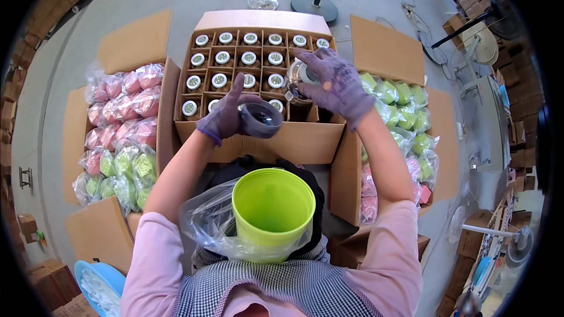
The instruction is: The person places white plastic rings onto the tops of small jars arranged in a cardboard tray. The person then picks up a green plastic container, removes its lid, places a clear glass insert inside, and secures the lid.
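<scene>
My left hand [228, 116], in a grey-purple glove, holds a dark, shiny round cup-like piece [260, 120] at the near side of a divided carton [264, 141]. Its thumb points up, away from the piece. My right hand [338, 85], gloved the same way, grips a clear jar [299, 76] over the carton's right-hand cells; the fingers partly cover it. Rows of containers with round white-rimmed lids [248, 58] stand in the carton's cells. Between my arms, at my lap, stands a lime-green bucket [273, 205] with a clear plastic bag [214, 217] around its lower part.
Open cartons flank me: the left [169, 117] has pink and green plastic-wrapped packs [126, 105], the right [346, 182] similar packs [405, 105]. A blue basin [88, 273] sits at lower left. Beyond the divided carton is a stand's round base [314, 7]. Fans stand at right.
</scene>
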Demonstrator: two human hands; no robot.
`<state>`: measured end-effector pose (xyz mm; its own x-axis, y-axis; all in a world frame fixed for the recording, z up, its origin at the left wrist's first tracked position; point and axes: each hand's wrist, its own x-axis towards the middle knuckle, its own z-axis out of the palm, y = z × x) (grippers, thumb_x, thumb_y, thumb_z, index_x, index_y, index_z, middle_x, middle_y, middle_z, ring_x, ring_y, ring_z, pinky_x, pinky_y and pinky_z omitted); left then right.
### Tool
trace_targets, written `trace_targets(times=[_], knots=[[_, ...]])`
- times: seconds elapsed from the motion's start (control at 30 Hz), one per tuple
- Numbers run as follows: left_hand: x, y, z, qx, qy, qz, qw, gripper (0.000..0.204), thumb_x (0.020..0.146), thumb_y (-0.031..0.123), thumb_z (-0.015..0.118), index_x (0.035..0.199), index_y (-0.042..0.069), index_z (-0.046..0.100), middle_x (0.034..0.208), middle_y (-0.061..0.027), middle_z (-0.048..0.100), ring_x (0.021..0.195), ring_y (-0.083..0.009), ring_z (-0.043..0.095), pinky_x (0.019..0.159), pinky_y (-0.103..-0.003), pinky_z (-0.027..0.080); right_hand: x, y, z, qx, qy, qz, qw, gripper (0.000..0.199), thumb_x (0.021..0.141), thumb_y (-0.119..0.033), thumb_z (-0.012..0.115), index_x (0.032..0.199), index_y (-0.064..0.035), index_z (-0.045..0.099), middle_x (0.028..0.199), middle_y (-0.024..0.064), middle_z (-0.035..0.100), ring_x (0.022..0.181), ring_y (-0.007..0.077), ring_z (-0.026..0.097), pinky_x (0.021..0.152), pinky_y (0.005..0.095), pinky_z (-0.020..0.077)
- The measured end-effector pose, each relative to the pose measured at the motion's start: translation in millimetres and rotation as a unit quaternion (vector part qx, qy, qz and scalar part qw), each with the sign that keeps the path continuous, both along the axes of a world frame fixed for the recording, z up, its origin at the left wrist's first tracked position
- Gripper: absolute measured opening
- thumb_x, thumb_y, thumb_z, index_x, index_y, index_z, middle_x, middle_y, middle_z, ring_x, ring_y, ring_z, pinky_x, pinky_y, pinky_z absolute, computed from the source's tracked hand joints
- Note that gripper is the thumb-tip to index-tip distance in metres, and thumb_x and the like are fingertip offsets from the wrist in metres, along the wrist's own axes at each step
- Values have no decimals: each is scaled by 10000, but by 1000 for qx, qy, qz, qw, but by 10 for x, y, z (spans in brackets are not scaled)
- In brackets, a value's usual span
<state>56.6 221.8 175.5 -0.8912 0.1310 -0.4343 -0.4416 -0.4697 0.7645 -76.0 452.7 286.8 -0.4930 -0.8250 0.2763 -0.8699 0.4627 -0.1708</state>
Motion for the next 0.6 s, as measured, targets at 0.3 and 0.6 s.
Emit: trace_targets(times=[0.3,0.6], knots=[[-13,404,530,584,152,-28,797,832,917,691,491,1513,134,329,1491,-158,444,1362,-362,442,1117,-608,352,1180,-17,617,-194,149,198,949,497,796,-341,707,1233,-126,609,1238,144,548,1195,351,515,1021,564,414],[550,364,839,320,277,29,906,734,964,609,488,1461,73,422,1427,-157,515,1308,-322,508,1129,-496,392,1364,347,686,-367,-248,222,869,558,972,-360,525,1395,3,490,1437,193,503,1365,320,451,1168,468,288]])
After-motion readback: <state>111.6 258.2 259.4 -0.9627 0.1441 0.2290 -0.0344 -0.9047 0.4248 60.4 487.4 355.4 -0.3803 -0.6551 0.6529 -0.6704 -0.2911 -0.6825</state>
